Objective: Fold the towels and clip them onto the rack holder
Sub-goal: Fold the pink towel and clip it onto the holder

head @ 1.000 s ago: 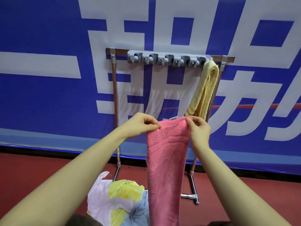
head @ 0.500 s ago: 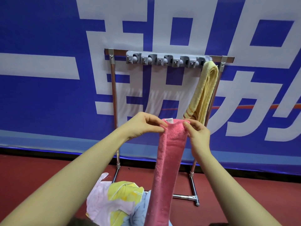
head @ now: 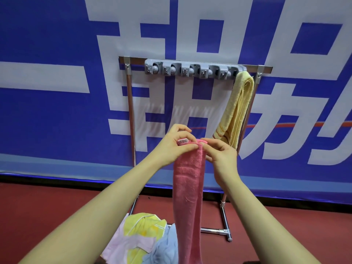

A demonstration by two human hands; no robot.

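From the head view, I have the pink towel gathered into a long narrow strip that hangs down the middle of the frame, and both my grips are closed on its top end just below centre: my left hand pinches the corner where the small white label sticks out, and my right hand pinches the fold right beside it, fingertips nearly touching. I judge I am finishing the fold, squeezing the top edges together so the end is slim enough to clip. Above, toward the upper middle, the grey clip holder sits on the rack, and a yellow towel already hangs from its rightmost clip; the other clips look free. In the lower middle, more towels lie heaped on the red floor, waiting their turn. Next, I think, I must lift the pinched end up to a free clip next to the yellow towel and push it in, keeping the layers tight so the bundle does not spread open on the way.
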